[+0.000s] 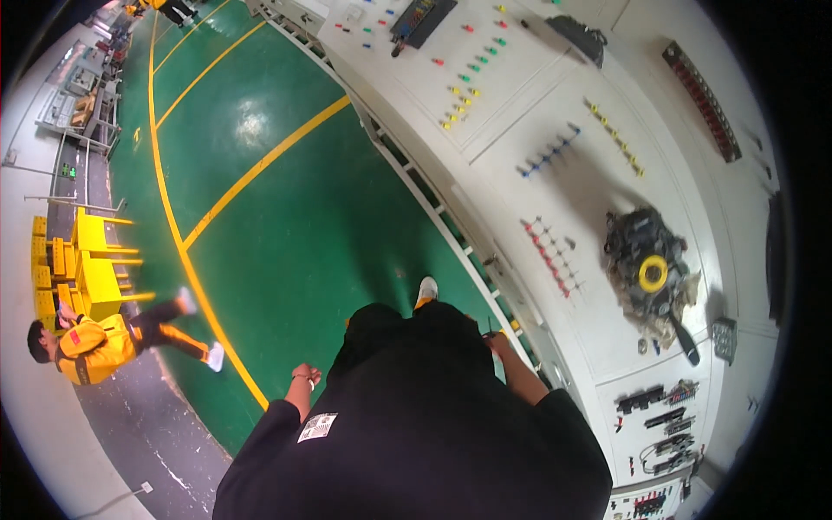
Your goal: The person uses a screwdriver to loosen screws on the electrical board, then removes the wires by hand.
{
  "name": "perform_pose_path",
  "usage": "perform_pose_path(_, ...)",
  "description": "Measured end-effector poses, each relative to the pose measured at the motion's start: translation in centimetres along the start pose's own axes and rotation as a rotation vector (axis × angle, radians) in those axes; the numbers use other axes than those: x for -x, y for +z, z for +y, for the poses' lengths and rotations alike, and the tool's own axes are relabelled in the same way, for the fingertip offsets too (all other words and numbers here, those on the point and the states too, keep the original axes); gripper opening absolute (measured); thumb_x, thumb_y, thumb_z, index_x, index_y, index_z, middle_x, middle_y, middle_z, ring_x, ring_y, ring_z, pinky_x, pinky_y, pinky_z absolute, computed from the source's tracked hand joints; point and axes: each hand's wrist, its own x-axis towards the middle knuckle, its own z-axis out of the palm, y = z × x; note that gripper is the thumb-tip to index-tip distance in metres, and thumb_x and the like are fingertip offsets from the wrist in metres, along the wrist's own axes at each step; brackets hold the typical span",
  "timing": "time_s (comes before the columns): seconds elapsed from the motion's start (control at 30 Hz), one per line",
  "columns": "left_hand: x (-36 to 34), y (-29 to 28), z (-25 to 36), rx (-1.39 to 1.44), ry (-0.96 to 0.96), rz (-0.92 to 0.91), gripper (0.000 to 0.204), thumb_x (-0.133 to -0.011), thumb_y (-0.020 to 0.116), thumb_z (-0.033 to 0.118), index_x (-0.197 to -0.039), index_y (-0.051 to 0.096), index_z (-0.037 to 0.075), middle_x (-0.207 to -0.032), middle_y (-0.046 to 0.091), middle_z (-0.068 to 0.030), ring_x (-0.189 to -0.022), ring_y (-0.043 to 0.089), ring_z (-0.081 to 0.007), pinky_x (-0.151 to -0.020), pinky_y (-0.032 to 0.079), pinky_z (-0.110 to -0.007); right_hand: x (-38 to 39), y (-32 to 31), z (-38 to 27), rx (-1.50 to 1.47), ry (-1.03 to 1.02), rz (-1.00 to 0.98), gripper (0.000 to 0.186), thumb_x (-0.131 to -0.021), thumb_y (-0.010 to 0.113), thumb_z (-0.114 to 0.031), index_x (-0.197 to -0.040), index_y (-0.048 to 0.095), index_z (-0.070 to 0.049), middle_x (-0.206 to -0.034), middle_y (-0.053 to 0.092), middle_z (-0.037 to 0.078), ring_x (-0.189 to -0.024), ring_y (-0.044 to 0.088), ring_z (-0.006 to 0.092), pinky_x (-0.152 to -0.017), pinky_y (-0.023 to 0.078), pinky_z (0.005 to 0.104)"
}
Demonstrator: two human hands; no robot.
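Note:
My left hand hangs beside my left hip over the green floor, its fingers curled in and nothing showing in them. A band circles that wrist. My right hand is low at my right side, next to the edge of the long white workbench. Its fingers are mostly hidden, and a small dark thing shows beside them; whether the hand holds it I cannot tell. On the bench to my right lies a dark mechanical assembly with a yellow ring.
Rows of blue pegs, yellow pegs and red pegs stand on the bench. Yellow stools line the left side. A person in a yellow jacket walks there. Yellow lines cross the green floor.

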Motion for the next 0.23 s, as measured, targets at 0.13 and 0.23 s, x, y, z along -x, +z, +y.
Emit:
perform_pose_path(0.13, 6.2, 6.0, 6.6, 0.031, 0.071, -0.019, 0.019, -0.093, 0.049, 0.020, -0.097, 0.057, 0.004, -0.081, 0.067, -0.0092, -0.062, 0.067, -0.0266, -0.044, 0.049, -0.035, -1.9, -0.7, -0.6, -0.201, -0.034, 0.101, 0.026, -0.083, 0.064, -0.034, -0.090, 0.072, -0.010, -0.088, 0.071, 0.012, -0.086, 0.068, 0.0274, -0.076, 0.053, 0.0391)
perform_pose_path(0.23, 6.4, 10.0, 11.5, 0.059, 0.128, -0.101, 0.024, -0.092, 0.054, 0.027, -0.105, 0.055, 0.007, -0.090, 0.070, -0.0108, -0.069, 0.069, -0.0310, -0.045, 0.053, -0.036, -1.2, -3.8, -7.4, 0.029, 0.007, 0.077, 0.036, -0.084, 0.065, -0.040, -0.099, 0.072, -0.009, -0.096, 0.071, 0.013, -0.090, 0.068, 0.0265, -0.079, 0.053, 0.0383)
